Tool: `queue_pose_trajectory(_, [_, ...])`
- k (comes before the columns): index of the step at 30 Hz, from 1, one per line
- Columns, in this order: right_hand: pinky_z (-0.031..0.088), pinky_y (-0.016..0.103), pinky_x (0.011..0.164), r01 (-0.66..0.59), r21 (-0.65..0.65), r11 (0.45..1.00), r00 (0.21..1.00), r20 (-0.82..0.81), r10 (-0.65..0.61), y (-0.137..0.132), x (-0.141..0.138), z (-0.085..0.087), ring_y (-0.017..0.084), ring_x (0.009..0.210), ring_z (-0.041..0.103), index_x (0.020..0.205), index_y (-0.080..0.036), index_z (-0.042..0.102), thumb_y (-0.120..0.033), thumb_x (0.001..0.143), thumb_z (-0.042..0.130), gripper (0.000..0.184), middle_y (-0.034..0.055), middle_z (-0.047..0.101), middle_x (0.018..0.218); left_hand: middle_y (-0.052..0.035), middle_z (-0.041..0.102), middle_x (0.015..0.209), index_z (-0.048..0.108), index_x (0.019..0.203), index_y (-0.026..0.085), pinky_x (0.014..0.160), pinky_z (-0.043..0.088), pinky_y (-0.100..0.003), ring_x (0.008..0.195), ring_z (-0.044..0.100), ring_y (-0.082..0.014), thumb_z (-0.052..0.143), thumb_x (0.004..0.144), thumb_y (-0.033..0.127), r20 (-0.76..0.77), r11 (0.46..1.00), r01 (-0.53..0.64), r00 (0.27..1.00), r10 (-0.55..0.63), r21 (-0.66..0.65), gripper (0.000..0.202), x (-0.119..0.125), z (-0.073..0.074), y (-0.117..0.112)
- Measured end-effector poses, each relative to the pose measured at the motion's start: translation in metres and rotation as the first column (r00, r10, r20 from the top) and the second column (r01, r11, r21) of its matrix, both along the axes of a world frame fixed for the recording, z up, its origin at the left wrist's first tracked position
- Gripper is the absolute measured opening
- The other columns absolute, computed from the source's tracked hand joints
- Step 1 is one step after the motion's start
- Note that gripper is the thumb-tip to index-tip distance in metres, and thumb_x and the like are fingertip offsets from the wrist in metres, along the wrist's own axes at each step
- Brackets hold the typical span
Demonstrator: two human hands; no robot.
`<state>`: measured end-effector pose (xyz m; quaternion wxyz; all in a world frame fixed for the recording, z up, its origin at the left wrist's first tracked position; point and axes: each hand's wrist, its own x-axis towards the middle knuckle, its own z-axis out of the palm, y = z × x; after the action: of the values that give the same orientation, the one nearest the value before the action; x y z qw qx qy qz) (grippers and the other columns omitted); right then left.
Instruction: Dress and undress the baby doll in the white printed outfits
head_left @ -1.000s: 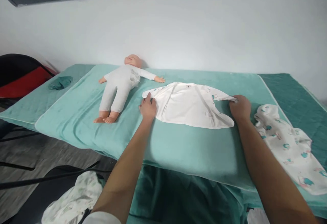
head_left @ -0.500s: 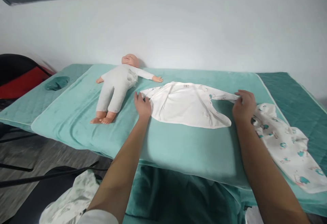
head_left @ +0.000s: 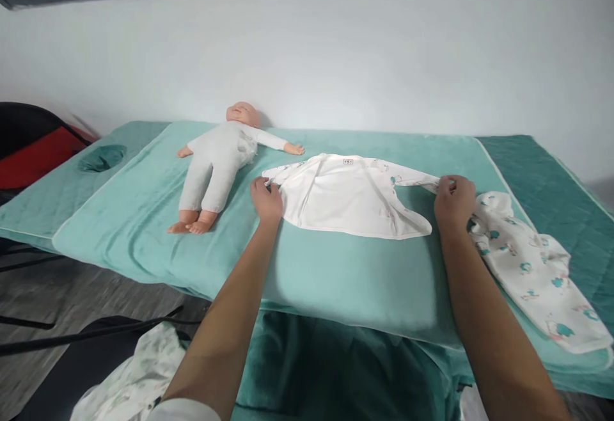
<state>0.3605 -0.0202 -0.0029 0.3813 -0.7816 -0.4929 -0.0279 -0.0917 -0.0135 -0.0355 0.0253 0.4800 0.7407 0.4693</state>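
A white baby shirt (head_left: 343,198) lies spread out on the light green sheet, with small coloured prints on its sleeves and a label at the neck. My left hand (head_left: 267,201) has its fingers curled at the cuff of the left-side sleeve. At the other end, my right hand (head_left: 453,203) pinches the cuff of the right-side sleeve, which is stretched outward. The shirt's lower right corner flares toward my right wrist. To the left of the shirt, a baby doll (head_left: 218,162) in a white cloth body lies on its back, one arm reaching toward the sleeve.
White printed baby clothing (head_left: 532,274) lies right of my right forearm. The green-covered bed (head_left: 364,280) stands against a white wall, with a round hole (head_left: 102,158) at its left end. More printed cloth (head_left: 137,376) lies on a black chair at lower left.
My right hand has moved slightly down and its fingers have closed more on the sleeve cuff. My left hand stays at its cuff. The view has shifted a little.
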Motion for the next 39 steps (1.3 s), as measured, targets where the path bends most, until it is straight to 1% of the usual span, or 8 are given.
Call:
queue_pose_trajectory(8, [0.048,0.044,0.085,-0.001,-0.081,0.997,0.997,-0.071,-0.004,0.007,0.012,-0.004,0.027,0.083,0.059,0.103,-0.02,0.069,-0.036,0.079,0.068,0.028,0.0089,0.066,0.088,-0.0145,0.061,0.121,0.058,0.102,0.019,0.115,0.041,-0.042,0.124,0.054,-0.0271,0.053,0.086,0.013,-0.005,1.0,0.014,1.0,-0.014,0.012,0.018,-0.001,-0.001,-0.001])
queue_pose_trajectory(15, [0.047,0.047,0.101,-0.043,0.215,0.976,0.999,0.015,0.041,0.016,0.022,-0.004,0.029,0.115,0.056,0.114,-0.019,0.062,-0.019,0.084,0.048,0.033,0.016,0.06,0.12,-0.0128,0.062,0.119,0.057,0.1,0.021,0.113,0.042,-0.043,0.124,0.056,-0.0266,0.052,0.085,0.013,-0.014,1.0,-0.001,1.0,0.001,-0.012,0.017,-0.003,-0.003,0.001])
queue_pose_trajectory(18, [0.049,0.051,0.101,-0.193,0.305,0.933,0.98,0.103,0.169,0.016,0.016,-0.01,0.031,0.121,0.056,0.111,-0.019,0.062,-0.019,0.081,0.051,0.032,0.0157,0.062,0.121,-0.0127,0.062,0.118,0.057,0.099,0.021,0.114,0.042,-0.042,0.124,0.056,-0.0259,0.052,0.085,0.013,-0.018,1.0,-0.005,1.0,0.004,-0.019,0.017,-0.002,-0.002,0.001])
queue_pose_trajectory(23, [0.047,0.049,0.107,-0.528,0.043,0.848,0.836,0.2,0.511,0.01,-0.008,-0.011,0.028,0.12,0.06,0.11,-0.019,0.067,-0.031,0.093,0.048,0.028,0.0133,0.068,0.123,-0.0123,0.062,0.119,0.058,0.099,0.02,0.115,0.041,-0.041,0.124,0.055,-0.0254,0.051,0.086,0.013,-0.011,1.0,0.006,1.0,-0.006,-0.016,0.017,-0.001,0.001,0.0])
queue_pose_trajectory(25, [0.049,0.048,0.104,-0.505,-0.037,0.863,0.848,0.166,0.503,0.006,-0.013,-0.01,0.028,0.117,0.062,0.109,-0.02,0.069,-0.033,0.094,0.047,0.029,0.0133,0.07,0.121,-0.0132,0.061,0.121,0.059,0.099,0.02,0.115,0.041,-0.041,0.125,0.054,-0.0253,0.051,0.087,0.014,0.0,1.0,0.01,1.0,-0.01,-0.004,0.016,0.0,0.001,-0.002])
queue_pose_trajectory(29, [0.052,0.047,0.097,-0.412,0.067,0.909,0.911,0.065,0.408,-0.001,-0.012,-0.005,0.028,0.107,0.067,0.106,-0.019,0.069,-0.035,0.092,0.045,0.032,0.0141,0.072,0.113,-0.0136,0.061,0.124,0.06,0.102,0.02,0.118,0.039,-0.043,0.128,0.052,-0.0248,0.048,0.089,0.018,0.031,1.0,0.016,0.999,-0.017,0.012,0.017,0.003,0.005,-0.01])
queue_pose_trajectory(34, [0.052,0.048,0.096,-0.483,0.13,0.866,0.876,0.083,0.476,0.002,-0.033,0.025,0.03,0.104,0.068,0.1,-0.019,0.069,-0.037,0.09,0.046,0.03,0.0133,0.073,0.107,-0.0143,0.057,0.137,0.063,0.112,0.019,0.121,0.038,-0.045,0.134,0.051,-0.0256,0.05,0.09,0.02,-0.039,0.987,0.153,0.988,-0.151,0.048,0.025,-0.014,0.034,-0.017])
queue_pose_trajectory(39, [0.052,0.046,0.099,-0.65,0.101,0.753,0.755,-0.021,0.655,0.039,-0.139,0.066,0.027,0.108,0.067,0.106,-0.021,0.068,-0.038,0.091,0.048,0.03,0.0113,0.071,0.114,-0.0127,0.056,0.142,0.063,0.118,0.02,0.125,0.032,-0.044,0.14,0.046,-0.0254,0.052,0.092,0.025,-0.174,0.976,0.174,0.973,-0.15,0.133,0.029,-0.093,0.08,-0.01])
